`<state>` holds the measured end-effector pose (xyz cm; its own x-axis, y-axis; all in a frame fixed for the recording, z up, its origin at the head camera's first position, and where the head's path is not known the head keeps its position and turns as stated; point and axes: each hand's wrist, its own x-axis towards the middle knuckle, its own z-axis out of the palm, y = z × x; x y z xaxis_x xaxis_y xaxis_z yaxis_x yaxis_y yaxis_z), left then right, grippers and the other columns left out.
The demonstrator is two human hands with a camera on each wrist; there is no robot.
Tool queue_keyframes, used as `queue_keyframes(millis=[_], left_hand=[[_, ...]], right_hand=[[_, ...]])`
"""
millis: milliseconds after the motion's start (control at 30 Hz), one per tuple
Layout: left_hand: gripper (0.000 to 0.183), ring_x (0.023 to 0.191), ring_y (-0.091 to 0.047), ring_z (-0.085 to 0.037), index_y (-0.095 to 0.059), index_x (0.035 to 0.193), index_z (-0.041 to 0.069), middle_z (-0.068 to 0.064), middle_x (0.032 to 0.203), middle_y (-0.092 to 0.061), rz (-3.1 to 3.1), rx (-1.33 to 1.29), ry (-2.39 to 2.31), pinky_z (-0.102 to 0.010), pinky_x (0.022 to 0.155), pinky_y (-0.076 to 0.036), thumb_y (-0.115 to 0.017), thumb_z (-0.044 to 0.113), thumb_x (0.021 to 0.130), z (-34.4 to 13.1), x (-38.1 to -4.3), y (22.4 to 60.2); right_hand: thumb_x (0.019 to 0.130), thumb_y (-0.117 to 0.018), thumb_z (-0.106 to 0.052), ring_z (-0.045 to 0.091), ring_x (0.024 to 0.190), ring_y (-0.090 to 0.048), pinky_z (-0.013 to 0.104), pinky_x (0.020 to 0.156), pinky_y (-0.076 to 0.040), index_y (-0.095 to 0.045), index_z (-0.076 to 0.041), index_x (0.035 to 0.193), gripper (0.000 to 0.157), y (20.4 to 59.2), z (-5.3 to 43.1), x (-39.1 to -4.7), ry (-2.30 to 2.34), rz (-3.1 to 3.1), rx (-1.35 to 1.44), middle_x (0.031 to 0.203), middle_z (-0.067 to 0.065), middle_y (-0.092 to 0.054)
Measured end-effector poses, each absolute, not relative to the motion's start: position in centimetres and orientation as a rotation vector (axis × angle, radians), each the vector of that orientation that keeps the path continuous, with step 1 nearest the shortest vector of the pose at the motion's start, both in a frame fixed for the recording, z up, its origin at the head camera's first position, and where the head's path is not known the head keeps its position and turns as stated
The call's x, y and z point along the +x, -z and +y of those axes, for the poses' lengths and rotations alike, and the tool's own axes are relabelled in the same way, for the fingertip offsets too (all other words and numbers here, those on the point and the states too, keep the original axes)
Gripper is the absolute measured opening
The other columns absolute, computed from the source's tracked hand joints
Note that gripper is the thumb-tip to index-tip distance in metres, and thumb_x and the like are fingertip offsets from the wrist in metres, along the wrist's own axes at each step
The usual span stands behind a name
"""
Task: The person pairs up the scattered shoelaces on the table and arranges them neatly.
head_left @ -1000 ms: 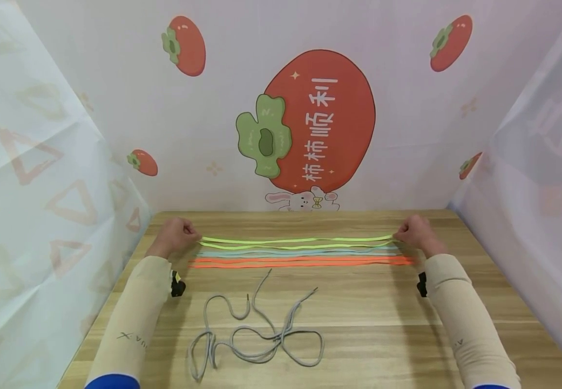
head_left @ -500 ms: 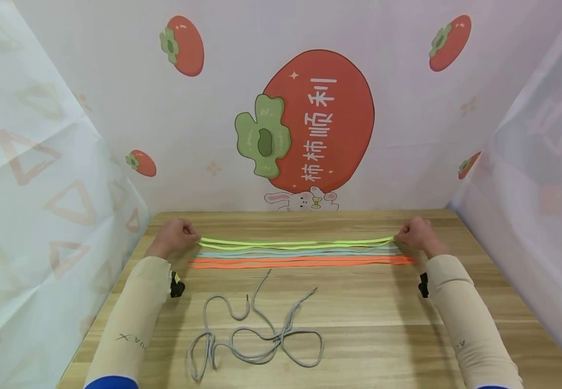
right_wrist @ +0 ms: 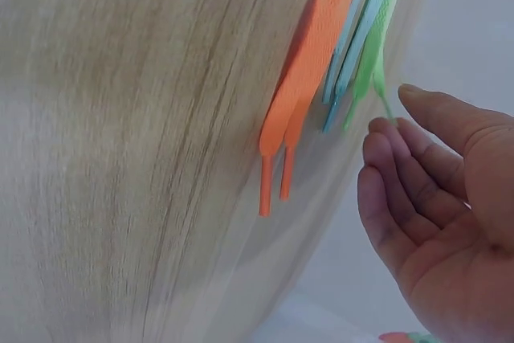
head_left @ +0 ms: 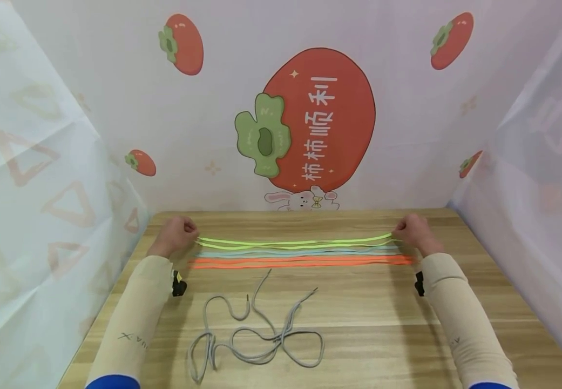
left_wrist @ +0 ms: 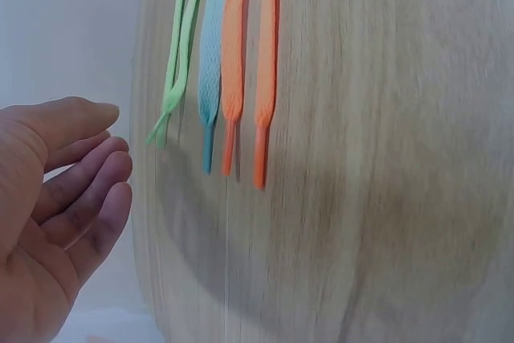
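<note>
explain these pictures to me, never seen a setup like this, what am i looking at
No robot here: a person works with a bare left hand and right hand. The wide picture is taken from the person's head, looking forward and down; each close-up is taken from one wrist. On the wooden table, green laces, blue laces and orange laces run side by side, with a tangled grey cord nearer the person. The left hand holds nothing. A green tip reaches the right hand; whether it is pinched is hard to tell.
</note>
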<state>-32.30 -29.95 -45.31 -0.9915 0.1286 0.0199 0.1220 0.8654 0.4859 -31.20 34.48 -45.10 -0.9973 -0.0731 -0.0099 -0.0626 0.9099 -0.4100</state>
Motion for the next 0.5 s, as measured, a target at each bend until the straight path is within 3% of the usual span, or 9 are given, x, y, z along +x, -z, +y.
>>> queue_keyframes(millis=[133, 200, 333, 500], left_hand=[[0.028, 0.096, -0.065, -0.034, -0.066, 0.109, -0.003, -0.021, 0.105, -0.069, 3.054, 0.228, -0.789, -0.048, 0.083, -0.053, -0.061, 0.019, 0.094, -30.5, -32.4, 45.3], [0.029, 0.097, -0.065, -0.035, -0.066, 0.111, -0.004, -0.022, 0.107, -0.069, 3.050, 0.248, -0.791, -0.049, 0.084, -0.053, -0.061, 0.020, 0.094, -30.8, -32.3, 45.3], [0.031, 0.098, -0.066, -0.036, -0.065, 0.112, -0.006, -0.023, 0.108, -0.068, 3.029, 0.308, -0.790, -0.049, 0.084, -0.053, -0.060, 0.018, 0.094, -31.1, -31.8, 45.0], [0.025, 0.091, -0.068, -0.033, -0.069, 0.105, -0.006, -0.020, 0.100, -0.071, 3.049, 0.449, -0.731, -0.046, 0.080, -0.056, -0.062, 0.013, 0.091, -30.4, -30.5, 44.3]], right_hand=[[0.091, -0.063, -0.015, 0.015, 0.059, -0.040, 0.028, 0.055, -0.036, -0.060, -0.002, 0.066, 0.028, 45.0, 34.8, -31.0, 0.657, 3.047, -0.080, 0.059, 0.000, -0.050], [0.091, -0.063, -0.017, 0.018, 0.064, -0.048, 0.030, 0.056, -0.041, -0.064, -0.001, 0.074, 0.024, 44.7, 34.8, -30.8, 0.665, 3.042, -0.082, 0.068, 0.006, -0.059], [0.090, -0.064, -0.022, 0.028, 0.083, -0.062, 0.041, 0.070, -0.052, -0.069, 0.003, 0.097, 0.026, 44.2, 34.5, -30.5, 0.666, 3.053, -0.137, 0.095, 0.019, -0.069], [0.091, -0.065, -0.023, 0.033, 0.095, -0.065, 0.047, 0.081, -0.054, -0.065, 0.007, 0.113, 0.037, 43.3, 33.1, -29.8, 0.681, 3.011, -0.271, 0.106, 0.023, -0.068]])
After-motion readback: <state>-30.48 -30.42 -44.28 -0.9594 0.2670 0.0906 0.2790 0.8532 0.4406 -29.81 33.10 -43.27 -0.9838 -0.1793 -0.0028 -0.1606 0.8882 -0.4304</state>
